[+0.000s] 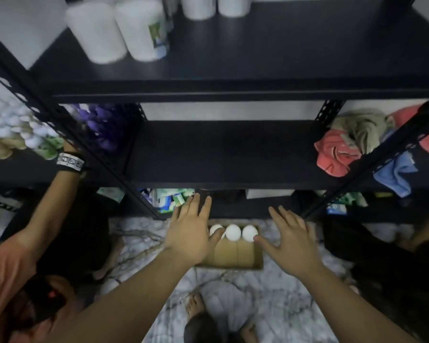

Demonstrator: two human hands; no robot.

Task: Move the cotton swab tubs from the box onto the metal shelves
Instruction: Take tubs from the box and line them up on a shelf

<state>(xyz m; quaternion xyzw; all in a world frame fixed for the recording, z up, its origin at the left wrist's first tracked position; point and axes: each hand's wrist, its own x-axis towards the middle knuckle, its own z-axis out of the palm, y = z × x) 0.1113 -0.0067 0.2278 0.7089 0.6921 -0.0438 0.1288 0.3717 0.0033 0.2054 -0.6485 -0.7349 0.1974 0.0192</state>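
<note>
crumpled cloths (344, 142) on shelf at rt, marble floor (282, 293), wristband (69, 161)

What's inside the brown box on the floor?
Three white round tubs stand in a row at the far end of the cardboard box. The near part shows bare cardboard. The left hand covers the box's left edge, so anything there is hidden.

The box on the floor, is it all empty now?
No, three white tubs stand in a row at the far end of the box, between the open left hand and right hand.
</note>
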